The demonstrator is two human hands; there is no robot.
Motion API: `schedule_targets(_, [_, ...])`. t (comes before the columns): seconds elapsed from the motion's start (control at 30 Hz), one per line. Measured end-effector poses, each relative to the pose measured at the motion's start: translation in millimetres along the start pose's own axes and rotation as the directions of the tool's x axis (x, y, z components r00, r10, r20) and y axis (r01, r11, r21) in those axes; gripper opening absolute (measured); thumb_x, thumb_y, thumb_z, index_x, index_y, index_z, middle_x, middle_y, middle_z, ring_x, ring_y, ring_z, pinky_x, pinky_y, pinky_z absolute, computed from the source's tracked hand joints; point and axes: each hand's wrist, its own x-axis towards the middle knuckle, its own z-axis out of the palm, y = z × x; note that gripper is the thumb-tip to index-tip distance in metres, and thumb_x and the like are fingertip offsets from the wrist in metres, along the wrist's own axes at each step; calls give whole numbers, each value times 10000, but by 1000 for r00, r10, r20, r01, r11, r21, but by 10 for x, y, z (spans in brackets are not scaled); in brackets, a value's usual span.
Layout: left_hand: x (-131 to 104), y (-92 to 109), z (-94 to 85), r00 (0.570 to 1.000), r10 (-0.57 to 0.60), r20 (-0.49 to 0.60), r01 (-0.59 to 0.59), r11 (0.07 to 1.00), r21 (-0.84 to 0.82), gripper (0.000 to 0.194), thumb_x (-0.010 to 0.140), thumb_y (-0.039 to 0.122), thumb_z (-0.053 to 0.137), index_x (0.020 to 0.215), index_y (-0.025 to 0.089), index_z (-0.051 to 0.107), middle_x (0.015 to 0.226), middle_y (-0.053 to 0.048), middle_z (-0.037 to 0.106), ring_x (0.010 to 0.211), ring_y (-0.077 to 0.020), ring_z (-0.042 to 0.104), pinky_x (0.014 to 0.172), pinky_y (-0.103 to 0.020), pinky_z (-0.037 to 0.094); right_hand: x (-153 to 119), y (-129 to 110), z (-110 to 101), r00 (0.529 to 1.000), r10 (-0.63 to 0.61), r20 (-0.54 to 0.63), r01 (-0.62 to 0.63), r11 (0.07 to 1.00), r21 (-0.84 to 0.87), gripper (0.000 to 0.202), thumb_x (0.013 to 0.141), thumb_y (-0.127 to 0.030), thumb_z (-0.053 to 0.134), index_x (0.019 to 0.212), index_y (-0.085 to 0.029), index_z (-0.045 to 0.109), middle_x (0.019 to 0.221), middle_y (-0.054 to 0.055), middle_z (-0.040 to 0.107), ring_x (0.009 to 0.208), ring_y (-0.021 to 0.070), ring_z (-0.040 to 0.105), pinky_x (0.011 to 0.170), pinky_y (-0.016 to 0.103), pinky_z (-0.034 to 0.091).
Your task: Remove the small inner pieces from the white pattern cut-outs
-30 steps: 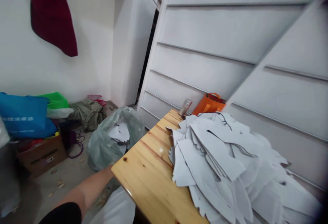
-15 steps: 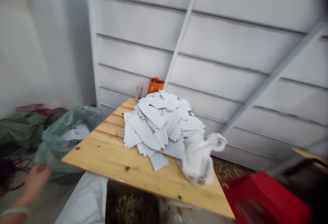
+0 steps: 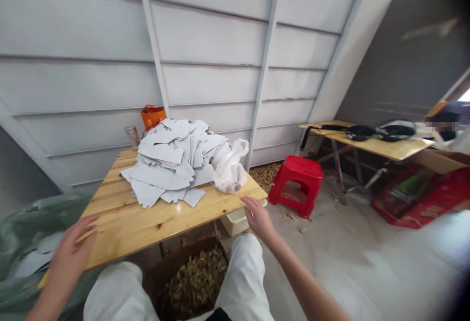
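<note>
My left hand [image 3: 75, 245] is at the left edge of the wooden table [image 3: 121, 230], slightly blurred, with the thumb and fingers apart and nothing visible in them. Just off the table's front right corner, my right hand [image 3: 259, 219] is open with fingers stretched out, also without anything in it. A heaped pile of cut white sheets [image 3: 161, 176] with jagged edges lies on the table. Against its right side rests a crumpled white plastic bag [image 3: 230, 166]. Below my left hand, a green plastic sack [image 3: 22, 218] holds more white pieces.
Between my knees stands a box of small brownish pieces [image 3: 196, 279]. A white bin [image 3: 235, 223] is under the table. To the right are a red stool [image 3: 297, 181] and another table [image 3: 396, 148] with black items. An orange bag [image 3: 152, 116] and a can [image 3: 131, 135] stand behind the pile.
My view has swung right, bringing the stool and second table fully into sight. My left hand has moved from beside the sack to the table edge. My right hand now shows clearly.
</note>
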Motion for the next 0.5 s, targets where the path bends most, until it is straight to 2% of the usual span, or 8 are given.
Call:
schedule_targets(0.07, [49, 462, 262, 991, 129, 27, -122, 973, -195, 308, 887, 533, 526, 1143, 417, 651, 1342, 33, 642, 1080, -241, 706, 901, -387, 624, 481, -48, -126, 997, -78, 26, 79, 995, -60, 642, 861, -8, 405, 1466, -154, 563, 1517, 116, 561, 1460, 270, 425, 1197, 450, 377])
schedule_targets(0.13, [94, 935, 558, 943, 300, 146, -258, 933, -249, 331, 910, 489, 532, 1145, 331, 704, 1380, -36, 646, 1198, -266, 667, 932, -382, 614, 929, -82, -190, 986, -151, 75, 160, 979, -126, 795, 804, 51, 436, 1562, -189, 441, 1606, 72, 461, 1553, 275, 240, 1250, 468, 260])
schedule_targets(0.2, [156, 1353, 853, 862, 457, 219, -380, 869, -318, 371, 958, 420, 488, 1228, 277, 698, 1420, -76, 631, 1247, -259, 648, 981, -382, 595, 1274, -94, -212, 968, -201, 150, 228, 954, -192, 913, 758, 76, 495, 1608, -224, 350, 1608, 65, 460, 1567, 284, 191, 1256, 483, 208])
schedule_targets(0.27, [250, 1695, 1138, 776, 582, 242, -483, 796, -366, 381, 996, 347, 439, 1278, 260, 679, 1431, -81, 630, 1311, -244, 609, 1069, -399, 548, 1468, -68, -215, 945, -222, 239, 282, 925, -255, 924, 748, 48, 588, 1601, -222, 358, 1503, 108, 574, 1524, 310, 288, 1248, 505, 193])
schedule_targets(0.33, [376, 1980, 1423, 693, 681, 238, -576, 721, -384, 407, 1018, 285, 398, 1343, 247, 640, 1441, -84, 626, 1351, -231, 577, 1155, -430, 476, 1502, -2, -211, 923, -210, 323, 313, 897, -312, 754, 771, -12, 654, 1493, -188, 526, 1293, 153, 702, 1393, 339, 462, 1233, 533, 200])
schedule_targets(0.4, [513, 2233, 1720, 595, 764, 251, -657, 641, -396, 451, 1030, 224, 346, 1414, 222, 583, 1489, -93, 586, 1393, -213, 534, 1190, -426, 437, 1405, 79, -206, 904, -188, 383, 332, 873, -356, 467, 813, -62, 653, 1267, -161, 707, 1151, 177, 735, 1258, 348, 558, 1217, 550, 218])
schedule_targets(0.43, [579, 2348, 1872, 545, 796, 263, -696, 604, -388, 474, 1031, 197, 324, 1444, 214, 556, 1517, -93, 561, 1419, -208, 505, 1209, -428, 412, 1325, 116, -204, 896, -183, 404, 343, 863, -370, 359, 831, -77, 636, 1163, -154, 752, 1162, 189, 725, 1242, 350, 561, 1215, 554, 220])
schedule_targets(0.5, [694, 2544, 2175, 445, 829, 339, -769, 548, -330, 487, 1040, 192, 322, 1490, 192, 509, 1583, -91, 489, 1492, -221, 407, 1250, -453, 343, 1142, 173, -205, 876, -194, 441, 377, 846, -377, 288, 843, -103, 617, 1078, -151, 775, 1318, 197, 660, 1323, 356, 495, 1225, 550, 201])
